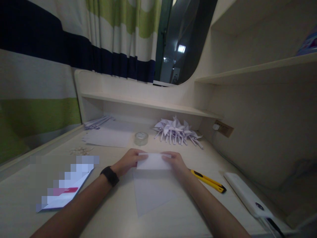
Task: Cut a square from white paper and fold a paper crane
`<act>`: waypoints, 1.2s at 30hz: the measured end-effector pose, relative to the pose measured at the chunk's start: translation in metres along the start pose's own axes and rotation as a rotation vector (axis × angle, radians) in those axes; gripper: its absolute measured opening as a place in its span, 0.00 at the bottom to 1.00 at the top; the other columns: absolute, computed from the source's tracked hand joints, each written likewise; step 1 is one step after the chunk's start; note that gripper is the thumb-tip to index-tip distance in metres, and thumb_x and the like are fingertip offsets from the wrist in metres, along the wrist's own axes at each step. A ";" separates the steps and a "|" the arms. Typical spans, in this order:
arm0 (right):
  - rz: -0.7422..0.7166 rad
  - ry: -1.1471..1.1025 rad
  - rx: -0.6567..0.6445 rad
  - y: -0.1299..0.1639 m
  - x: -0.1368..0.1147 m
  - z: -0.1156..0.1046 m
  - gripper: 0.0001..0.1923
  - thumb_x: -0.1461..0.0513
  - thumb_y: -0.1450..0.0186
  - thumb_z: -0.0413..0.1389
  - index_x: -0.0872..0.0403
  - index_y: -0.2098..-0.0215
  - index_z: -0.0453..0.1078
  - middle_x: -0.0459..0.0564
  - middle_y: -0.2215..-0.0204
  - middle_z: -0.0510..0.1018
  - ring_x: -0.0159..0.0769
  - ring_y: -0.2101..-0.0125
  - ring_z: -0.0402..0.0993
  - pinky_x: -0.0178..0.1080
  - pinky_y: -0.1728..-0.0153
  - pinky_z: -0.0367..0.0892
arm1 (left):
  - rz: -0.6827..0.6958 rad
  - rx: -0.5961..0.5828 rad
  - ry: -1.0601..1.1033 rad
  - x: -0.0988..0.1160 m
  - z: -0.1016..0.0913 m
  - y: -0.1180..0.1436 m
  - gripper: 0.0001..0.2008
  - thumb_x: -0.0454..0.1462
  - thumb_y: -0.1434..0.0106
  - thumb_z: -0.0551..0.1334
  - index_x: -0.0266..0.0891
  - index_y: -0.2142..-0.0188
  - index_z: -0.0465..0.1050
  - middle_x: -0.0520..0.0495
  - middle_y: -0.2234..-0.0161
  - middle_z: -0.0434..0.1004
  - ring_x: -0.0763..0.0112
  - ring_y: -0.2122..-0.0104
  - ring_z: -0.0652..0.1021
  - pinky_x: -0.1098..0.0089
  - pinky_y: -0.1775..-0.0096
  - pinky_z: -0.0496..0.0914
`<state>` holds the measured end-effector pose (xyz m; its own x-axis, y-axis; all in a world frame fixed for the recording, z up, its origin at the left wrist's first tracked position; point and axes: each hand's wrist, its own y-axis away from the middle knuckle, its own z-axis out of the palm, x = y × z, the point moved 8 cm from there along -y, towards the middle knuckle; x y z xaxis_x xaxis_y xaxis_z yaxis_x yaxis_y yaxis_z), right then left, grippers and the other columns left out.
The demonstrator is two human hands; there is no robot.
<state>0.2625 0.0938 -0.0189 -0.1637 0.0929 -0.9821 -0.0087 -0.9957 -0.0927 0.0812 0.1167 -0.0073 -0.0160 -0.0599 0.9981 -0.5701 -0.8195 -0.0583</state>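
Note:
A white sheet of paper [153, 188] lies on the desk before me, its far edge folded over into a flat strip. My left hand [130, 161] pinches the strip's left end and my right hand [174, 161] holds its right end, fingers pressing the fold down. A black band sits on my left wrist. The sheet's near part narrows to a corner pointing toward me.
A roll of clear tape [141, 138] stands just beyond my hands. Several folded paper pinwheels [177, 130] are piled at the back. A yellow utility knife [208, 181] and a white device [249, 195] lie right. Paper sheets [110, 136] and a booklet [65, 191] lie left.

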 end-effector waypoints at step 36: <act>-0.013 0.209 -0.108 0.003 -0.005 0.005 0.09 0.62 0.53 0.64 0.55 0.72 0.80 0.50 0.76 0.81 0.34 0.77 0.71 0.35 0.73 0.61 | 0.012 -0.068 -0.033 0.002 0.009 0.002 0.18 0.47 0.45 0.65 0.35 0.64 0.79 0.44 0.71 0.78 0.69 0.75 0.73 0.72 0.75 0.63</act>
<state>0.2583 0.0904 -0.0131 0.0438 0.1163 -0.9923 0.0976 -0.9890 -0.1116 0.0872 0.1098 -0.0059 0.0034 -0.0894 0.9960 -0.6248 -0.7779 -0.0677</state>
